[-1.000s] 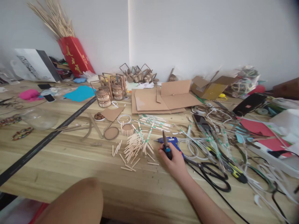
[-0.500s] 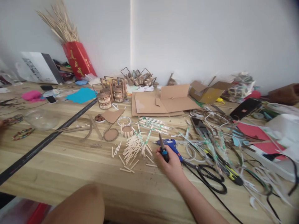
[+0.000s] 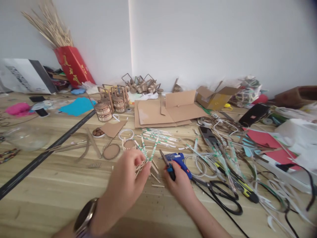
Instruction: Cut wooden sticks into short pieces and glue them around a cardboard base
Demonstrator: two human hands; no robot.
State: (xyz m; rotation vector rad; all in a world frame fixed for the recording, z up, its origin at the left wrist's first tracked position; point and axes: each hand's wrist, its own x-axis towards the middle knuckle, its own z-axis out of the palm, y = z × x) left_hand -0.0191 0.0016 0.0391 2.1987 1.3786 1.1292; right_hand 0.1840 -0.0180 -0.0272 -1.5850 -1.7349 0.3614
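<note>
Indoors | cluttered wooden table, pale wall behind | right fingers grip tool | left fingers over sticks, grasp unclear

Two hands and one tool at six o'clock, one glue gun at five, one red bag at ten.

Dark-handled tool in right hand, left hand near pale sticks.

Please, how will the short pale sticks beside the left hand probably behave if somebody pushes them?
The short pale sticks would probably scatter, since some lie loose at different angles. They are likely light, being thin and short. They seem stiff, because those visible look straight.
</note>
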